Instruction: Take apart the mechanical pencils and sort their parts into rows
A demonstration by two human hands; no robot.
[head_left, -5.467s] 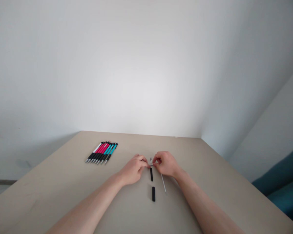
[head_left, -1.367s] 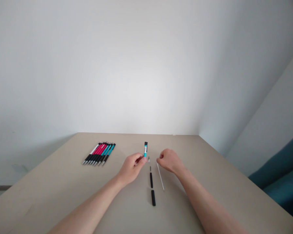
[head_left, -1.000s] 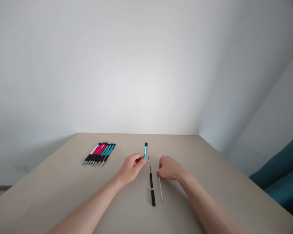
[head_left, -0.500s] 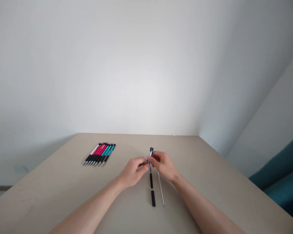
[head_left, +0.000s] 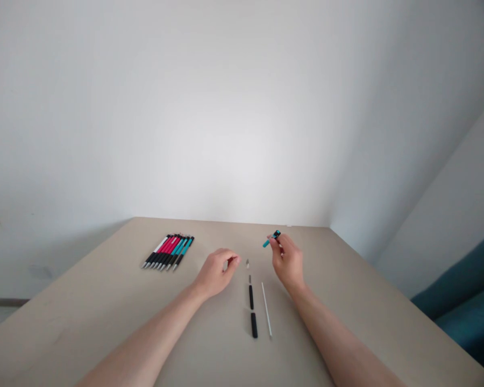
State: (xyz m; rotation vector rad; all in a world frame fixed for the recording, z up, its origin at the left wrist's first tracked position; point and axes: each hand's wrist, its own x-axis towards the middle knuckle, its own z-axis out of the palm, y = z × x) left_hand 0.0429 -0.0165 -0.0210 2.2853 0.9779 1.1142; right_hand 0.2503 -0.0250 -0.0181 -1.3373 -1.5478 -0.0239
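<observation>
A right hand [head_left: 288, 263] pinches a blue, black-ended plastic pen barrel [head_left: 271, 239] right of centre, toward the far edge of a beige table [head_left: 210, 349]; a left hand [head_left: 218, 271] curls narrow, its contents impossible to tell. A low-swung right wrist could roll the slim white rod [head_left: 267, 310] nearby. Half a second earlier, both hands met at the barrel.

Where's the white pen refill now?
In the head view, the white pen refill lies on the table right of centre, between the black pen pieces and the right forearm.

White wall [head_left: 234, 118] behind; teal curtain [head_left: 471, 290] at right.
</observation>
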